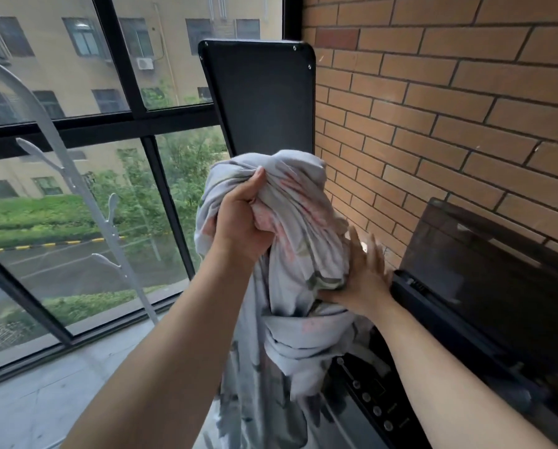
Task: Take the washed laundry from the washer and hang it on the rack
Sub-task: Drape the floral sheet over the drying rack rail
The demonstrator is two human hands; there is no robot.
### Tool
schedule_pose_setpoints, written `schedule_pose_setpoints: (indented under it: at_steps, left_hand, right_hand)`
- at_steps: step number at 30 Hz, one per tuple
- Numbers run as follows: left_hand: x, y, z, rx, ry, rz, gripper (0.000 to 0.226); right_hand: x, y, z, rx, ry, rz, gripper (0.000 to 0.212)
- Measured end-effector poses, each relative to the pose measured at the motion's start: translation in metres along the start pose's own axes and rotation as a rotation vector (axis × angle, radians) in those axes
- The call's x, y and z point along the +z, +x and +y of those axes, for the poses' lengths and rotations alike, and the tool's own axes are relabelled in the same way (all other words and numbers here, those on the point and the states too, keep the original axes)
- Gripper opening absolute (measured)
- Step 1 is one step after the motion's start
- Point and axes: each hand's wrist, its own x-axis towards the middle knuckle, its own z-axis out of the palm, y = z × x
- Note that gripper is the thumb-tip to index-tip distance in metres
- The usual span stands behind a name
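Head: brick wall [433, 108], window [77, 76], floor [44, 400], washer [449, 322], laundry [303, 222]

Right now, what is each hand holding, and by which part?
Left hand grips the sheet by its bunched top; right hand, fingers spread, presses its side, lower down.

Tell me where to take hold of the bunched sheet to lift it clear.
Grip the twisted roll of the sheet below the left hand, coming from the washer side with the right hand. It narrows there into a rope that a hand can close round, and its tail hangs below.
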Motion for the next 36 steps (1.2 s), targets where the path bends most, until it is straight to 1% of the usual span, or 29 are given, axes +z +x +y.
schedule_pose_setpoints:
  at_steps: [2,3,5,6,7,9,10,11,13,14,15,16,17,18,19,20,21,23,25,26,27,28,30,31,32,33,34,35,36]
  left_hand:
    - [-0.002,-0.001,0.006,0.018,-0.022,-0.004,0.042]
    - [-0.002,-0.001,0.008,0.027,-0.019,-0.012,0.043]
    - [0.001,-0.005,0.012,0.048,-0.021,-0.032,0.044]
    - [0.002,-0.007,0.014,0.062,-0.027,-0.034,0.044]
    - [0.002,-0.008,0.017,0.080,-0.032,-0.030,0.044]
    - [0.000,-0.012,0.024,0.116,-0.034,-0.031,0.041]
    - [-0.001,-0.014,0.027,0.129,-0.025,-0.034,0.038]
    - [-0.001,-0.016,0.031,0.141,-0.017,-0.038,0.035]
    - [0.000,-0.021,0.037,0.165,-0.002,-0.043,0.035]
    - [0.000,-0.024,0.041,0.185,-0.001,-0.038,0.035]
    - [-0.002,-0.027,0.045,0.203,-0.002,-0.029,0.036]
    - [-0.003,-0.030,0.050,0.221,-0.001,-0.019,0.036]
    - [-0.006,-0.033,0.054,0.237,0.005,-0.010,0.037]
    - [-0.009,-0.037,0.058,0.251,0.014,-0.003,0.038]
    - [-0.011,-0.040,0.060,0.254,0.023,0.000,0.040]
    - [-0.013,-0.044,0.062,0.258,0.033,0.005,0.042]
    - [-0.015,-0.047,0.063,0.262,0.043,0.011,0.043]
    - [-0.016,-0.054,0.066,0.283,0.065,0.025,0.043]
    - [-0.017,-0.061,0.071,0.301,0.086,0.044,0.043]
    - [-0.017,-0.064,0.074,0.307,0.089,0.059,0.046]
    - [-0.018,-0.068,0.078,0.318,0.095,0.076,0.051]
    - [-0.019,-0.073,0.081,0.333,0.101,0.097,0.055]
    - [-0.021,-0.079,0.086,0.352,0.114,0.128,0.059]
    - [-0.023,-0.083,0.088,0.356,0.125,0.140,0.059]
    - [-0.025,-0.085,0.089,0.358,0.133,0.149,0.058]
    - [-0.027,-0.088,0.090,0.358,0.141,0.159,0.058]
    - [-0.030,-0.091,0.090,0.361,0.146,0.170,0.058]
    - [-0.033,-0.093,0.090,0.363,0.151,0.176,0.059]
    - [-0.037,-0.094,0.088,0.360,0.154,0.181,0.059]
  right_hand:
    - [0.012,0.002,0.017,0.153,0.123,-0.073,0.150]
    - [0.017,0.002,0.020,0.190,0.205,-0.121,0.152]
    - [0.025,0.002,0.019,0.185,0.242,-0.246,0.144]
    - [0.027,0.001,0.016,0.170,0.206,-0.308,0.131]
    - [0.027,0.002,0.013,0.163,0.174,-0.380,0.112]
    - [0.022,0.004,0.005,0.159,0.113,-0.548,0.063]
    - [0.018,0.006,0.001,0.137,0.041,-0.591,0.044]
    - [0.014,0.009,-0.004,0.077,-0.088,-0.578,0.033]
    - [0.005,0.019,-0.014,-0.077,-0.288,-0.493,0.018]
    - [0.000,0.026,-0.021,-0.125,-0.339,-0.443,0.013]
    - [-0.007,0.032,-0.029,-0.136,-0.331,-0.365,0.017]
    - [-0.011,0.037,-0.039,-0.128,-0.230,-0.265,0.018]
    - [-0.019,0.038,-0.051,-0.094,-0.014,-0.165,0.014]
    - [-0.025,0.043,-0.063,-0.057,0.288,-0.088,0.014]
    - [-0.033,0.045,-0.076,0.006,0.607,-0.055,0.014]
    - [-0.042,0.046,-0.093,0.049,0.867,-0.061,0.013]
    - [-0.050,0.048,-0.108,0.059,1.035,-0.070,0.013]
    - [-0.063,0.054,-0.132,-0.007,1.151,-0.061,0.017]
    - [-0.072,0.054,-0.152,-0.188,1.179,-0.051,0.025]
    - [-0.077,0.048,-0.162,-0.303,1.224,-0.063,0.023]
    - [-0.077,0.045,-0.168,-0.430,1.212,-0.063,0.019]
    - [-0.074,0.044,-0.174,-0.558,1.106,-0.012,0.017]
    - [-0.064,0.044,-0.176,-0.759,0.736,0.242,0.021]
    - [-0.053,0.048,-0.171,-0.819,0.586,0.356,0.027]
    - [-0.039,0.053,-0.162,-0.823,0.459,0.419,0.037]
    - [-0.024,0.062,-0.148,-0.777,0.326,0.390,0.051]
    - [-0.011,0.073,-0.132,-0.680,0.149,0.271,0.064]
    - [-0.002,0.081,-0.117,-0.523,-0.063,0.106,0.073]
    - [0.007,0.085,-0.103,-0.349,-0.250,-0.038,0.076]
